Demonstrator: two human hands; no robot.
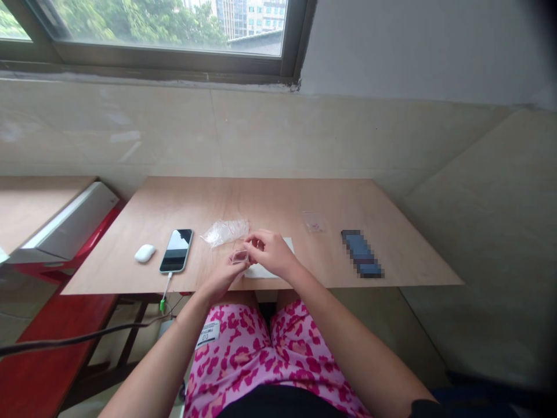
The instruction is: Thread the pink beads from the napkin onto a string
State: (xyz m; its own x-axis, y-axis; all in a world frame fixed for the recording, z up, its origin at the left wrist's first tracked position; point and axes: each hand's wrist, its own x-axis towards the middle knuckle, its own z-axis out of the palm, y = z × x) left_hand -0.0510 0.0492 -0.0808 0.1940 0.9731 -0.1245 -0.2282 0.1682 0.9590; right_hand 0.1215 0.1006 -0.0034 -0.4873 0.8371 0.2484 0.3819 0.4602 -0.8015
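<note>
Left hand point(230, 271) has its grip pinching one small clear piece point(239, 257), dead centre of the clock. The right hand point(272, 253) curls in just beside it, fingertips bunched; can't tell if that grip's pinching anything. On the worktop point(270, 197): one white sheet point(261, 271) under the right hand, one crumpled clear bag point(223, 232) at 11, one little baggie point(313, 222) at 2, one phone point(176, 251) plus one white case point(145, 253) at 9.

Free strip along far tabletop point(265, 194), crumpled bag point(225, 232) beyond left fingers point(240, 268), small bag point(313, 222) rightward
</note>
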